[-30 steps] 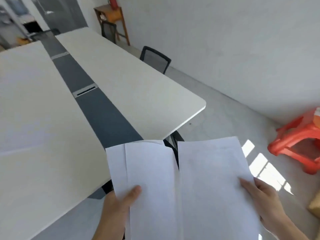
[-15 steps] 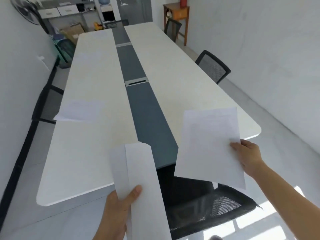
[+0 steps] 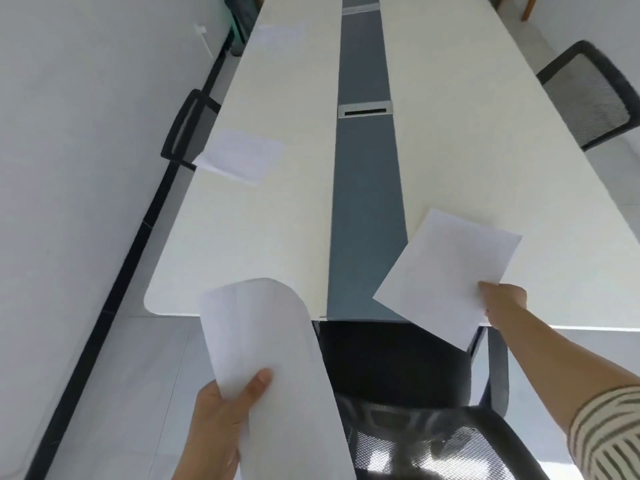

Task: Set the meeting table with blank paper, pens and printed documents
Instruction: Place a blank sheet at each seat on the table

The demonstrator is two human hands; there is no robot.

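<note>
My left hand (image 3: 225, 420) grips a curled stack of white paper (image 3: 273, 348) below the near end of the long white meeting table (image 3: 263, 230). My right hand (image 3: 502, 303) pinches a single white sheet (image 3: 446, 271) by its near right corner, held over the table's near right end and its edge. Two sheets lie on the table's left side: one (image 3: 242, 155) at mid-length, another (image 3: 280, 32) further back. No pens are in view.
A grey strip with a cable slot (image 3: 365, 110) runs down the table's middle. A black mesh chair (image 3: 433, 427) stands at the near end below me. Other chairs sit at the left (image 3: 188, 126) and right (image 3: 592, 95) sides. A white wall closes the left.
I have stepped to the table's near end and look down its length. My right hand has drawn one sheet away from the stack and carried it rightward, low over the table.
</note>
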